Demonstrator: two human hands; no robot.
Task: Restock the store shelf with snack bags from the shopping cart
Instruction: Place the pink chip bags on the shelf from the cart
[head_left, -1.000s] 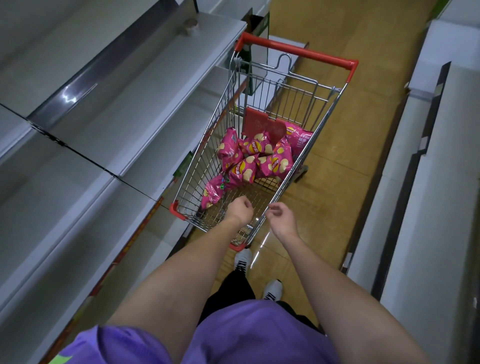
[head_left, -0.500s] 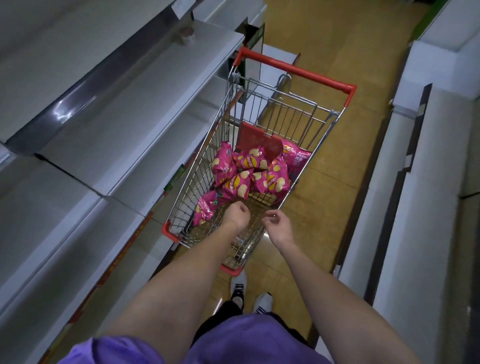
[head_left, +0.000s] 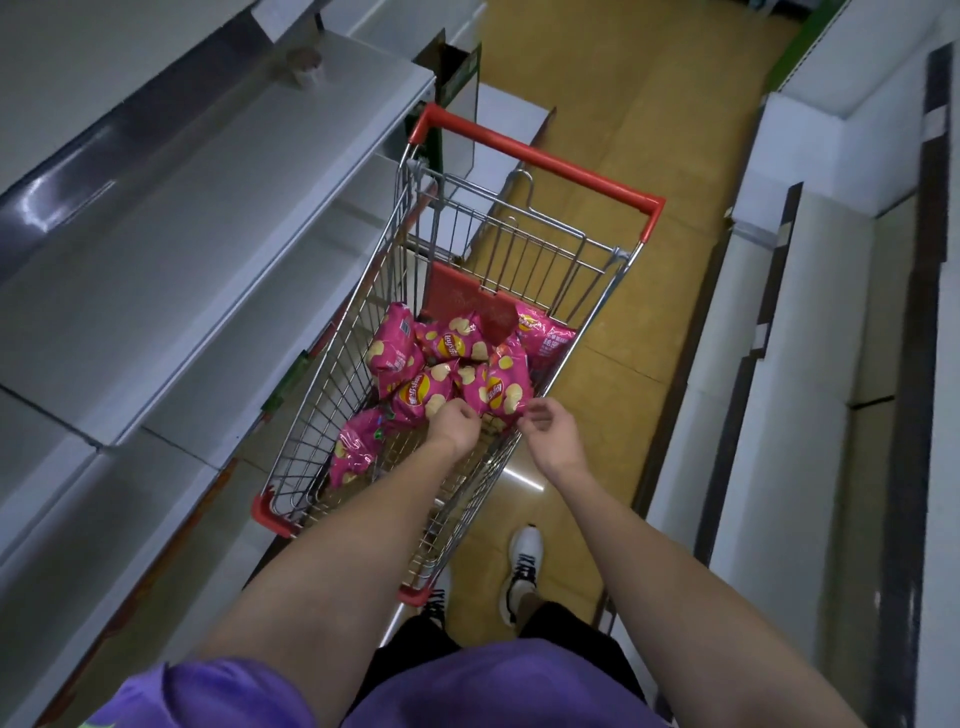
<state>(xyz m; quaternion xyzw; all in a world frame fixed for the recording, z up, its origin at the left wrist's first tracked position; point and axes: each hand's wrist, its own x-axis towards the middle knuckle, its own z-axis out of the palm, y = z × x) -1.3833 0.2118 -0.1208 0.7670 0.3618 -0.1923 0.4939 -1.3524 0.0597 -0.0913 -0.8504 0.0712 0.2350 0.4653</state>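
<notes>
A shop aisle. A wire cart (head_left: 467, 332) with a red handle (head_left: 540, 161) stands on the tan floor (head_left: 623, 104), with pink snack bags (head_left: 452, 374) inside. Long grey shelves (head_left: 171, 249) run left of the cart, more shelving (head_left: 810, 364) right of it.

1. Both bare forearms extended forward and down, converging toward the hands.
2. Left hand (head_left: 456, 427): back facing up, fingers curled under, grip not visible.
3. Right hand (head_left: 553, 435): loosely curled fingers, holding nothing, just beside the left.
</notes>
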